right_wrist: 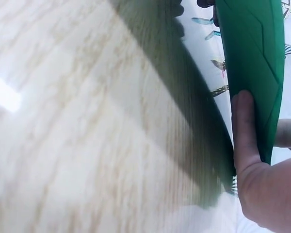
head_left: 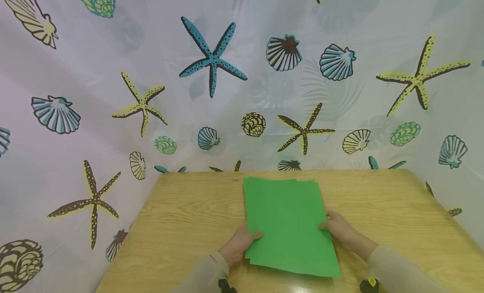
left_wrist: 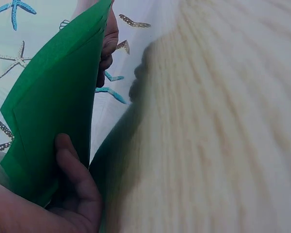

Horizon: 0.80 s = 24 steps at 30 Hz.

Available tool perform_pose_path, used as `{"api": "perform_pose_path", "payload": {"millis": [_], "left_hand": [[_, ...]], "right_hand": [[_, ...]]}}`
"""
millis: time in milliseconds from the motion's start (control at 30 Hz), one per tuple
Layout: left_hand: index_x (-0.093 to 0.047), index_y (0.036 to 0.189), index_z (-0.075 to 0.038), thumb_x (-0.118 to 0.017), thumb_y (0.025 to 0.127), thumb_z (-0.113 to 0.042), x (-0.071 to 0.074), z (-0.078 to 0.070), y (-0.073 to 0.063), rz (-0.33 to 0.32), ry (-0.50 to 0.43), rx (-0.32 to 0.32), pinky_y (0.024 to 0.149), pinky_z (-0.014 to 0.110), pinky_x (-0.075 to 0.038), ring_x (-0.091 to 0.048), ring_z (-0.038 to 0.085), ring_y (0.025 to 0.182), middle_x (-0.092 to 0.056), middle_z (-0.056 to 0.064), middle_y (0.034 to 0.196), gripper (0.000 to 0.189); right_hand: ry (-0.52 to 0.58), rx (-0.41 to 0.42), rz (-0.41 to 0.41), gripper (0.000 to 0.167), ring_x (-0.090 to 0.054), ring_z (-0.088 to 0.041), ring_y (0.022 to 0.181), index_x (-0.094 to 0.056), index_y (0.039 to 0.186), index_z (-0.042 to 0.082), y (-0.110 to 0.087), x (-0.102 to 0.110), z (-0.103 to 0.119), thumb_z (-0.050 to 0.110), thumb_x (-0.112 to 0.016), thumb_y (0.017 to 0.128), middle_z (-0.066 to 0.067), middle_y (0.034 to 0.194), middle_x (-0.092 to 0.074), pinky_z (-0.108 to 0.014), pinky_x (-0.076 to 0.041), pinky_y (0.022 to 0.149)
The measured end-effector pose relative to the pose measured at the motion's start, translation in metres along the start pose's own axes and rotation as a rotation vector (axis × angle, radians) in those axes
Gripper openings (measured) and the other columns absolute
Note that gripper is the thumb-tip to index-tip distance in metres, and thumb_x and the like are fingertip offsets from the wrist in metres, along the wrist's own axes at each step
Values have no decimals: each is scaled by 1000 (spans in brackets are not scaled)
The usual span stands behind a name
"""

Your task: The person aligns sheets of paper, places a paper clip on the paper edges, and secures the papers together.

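Observation:
Several green paper sheets [head_left: 289,226], stacked a little out of line, are held above the table between both hands. My left hand [head_left: 242,242] grips the left edge, thumb on top and fingers underneath. On the right edge, my right hand [head_left: 342,231] pinches the sheets with its thumb on the upper face. The left wrist view shows the underside of the green sheets [left_wrist: 53,102], with curled fingers [left_wrist: 77,174] against it. From the right wrist, fingers [right_wrist: 245,126] lie along the underside of the sheets [right_wrist: 252,63], where offset layers show.
A light wood table [head_left: 196,209] lies beneath, with the sheets' shadow on it. Near its back edge is a small red mark [head_left: 235,180]. A white curtain [head_left: 242,83] printed with starfish and shells surrounds the back and both sides.

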State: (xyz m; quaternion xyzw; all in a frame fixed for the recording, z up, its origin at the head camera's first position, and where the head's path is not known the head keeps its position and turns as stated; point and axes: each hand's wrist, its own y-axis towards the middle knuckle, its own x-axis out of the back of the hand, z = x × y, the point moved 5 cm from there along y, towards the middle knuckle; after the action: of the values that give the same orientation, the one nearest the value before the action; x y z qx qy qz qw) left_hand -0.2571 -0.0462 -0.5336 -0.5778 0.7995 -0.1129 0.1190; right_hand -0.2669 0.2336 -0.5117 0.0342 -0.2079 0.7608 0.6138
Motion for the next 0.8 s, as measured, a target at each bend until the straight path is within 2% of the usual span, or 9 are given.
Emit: {"api": "perform_pose_path", "payload": {"millis": [267, 400, 633, 800], "left_hand": [[-24, 146, 0, -59, 91, -7, 1, -1, 0, -31, 1, -11, 97, 50, -43, -50, 37, 117, -47, 19, 134, 66], [-24, 147, -2, -59, 91, -7, 1, -1, 1, -27, 7, -17, 96, 49, -44, -52, 35, 116, -48, 18, 134, 66], [-25, 146, -2, -60, 91, -9, 1, -3, 0, -33, 19, -31, 97, 50, -43, -51, 36, 117, -47, 19, 135, 66], [-28, 145, -2, -61, 91, -12, 2, -5, -2, -31, 35, -17, 97, 48, -43, -52, 33, 116, -50, 16, 132, 64]], "right_hand": [[-14, 19, -15, 49, -50, -34, 107, -29, 130, -17, 1, 1, 2, 1, -49, 90, -28, 124, -45, -47, -45, 91], [-7, 29, -10, 51, -52, -34, 105, -26, 132, -17, -1, 1, 4, 1, -48, 89, -29, 123, -47, -47, -46, 90], [13, 41, 6, 53, -56, -29, 99, -22, 133, -19, -2, 1, 7, 0, -47, 90, -31, 121, -47, -41, -51, 84], [14, 44, 1, 54, -57, -30, 99, -20, 134, -19, -2, 2, 8, 0, -48, 91, -33, 122, -46, -41, -51, 83]]}}
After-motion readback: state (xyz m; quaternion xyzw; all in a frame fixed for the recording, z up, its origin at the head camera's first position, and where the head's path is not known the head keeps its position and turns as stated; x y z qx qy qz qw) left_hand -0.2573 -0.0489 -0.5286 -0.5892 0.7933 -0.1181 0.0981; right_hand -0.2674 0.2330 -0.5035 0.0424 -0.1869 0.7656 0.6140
